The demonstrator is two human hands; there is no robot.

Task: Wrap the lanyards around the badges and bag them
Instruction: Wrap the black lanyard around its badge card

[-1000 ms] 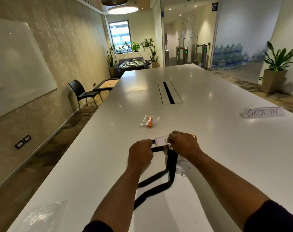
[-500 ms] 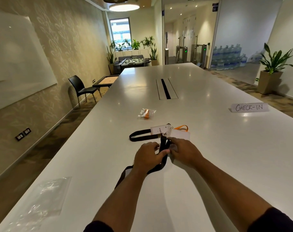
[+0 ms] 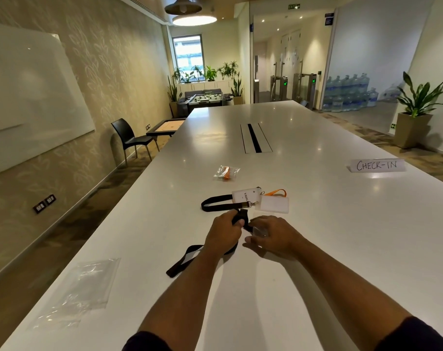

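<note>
Left hand (image 3: 224,230) closed on black lanyard (image 3: 190,259) | right hand (image 3: 273,236) pressed over clear badge (image 3: 258,231), grip unclear | both on table (image 3: 341,224), near edge | empty bag (image 3: 86,287) left | risk judged: slack tail loosens wrap.

Office mtg rm: long conf table (image 3: 316,198), whiteboard (image 3: 30,97).

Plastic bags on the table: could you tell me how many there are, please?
2. An empty clear bag lies near the table's left edge, close by; a small filled bag lies beyond the badges. None seems hidden.
</note>
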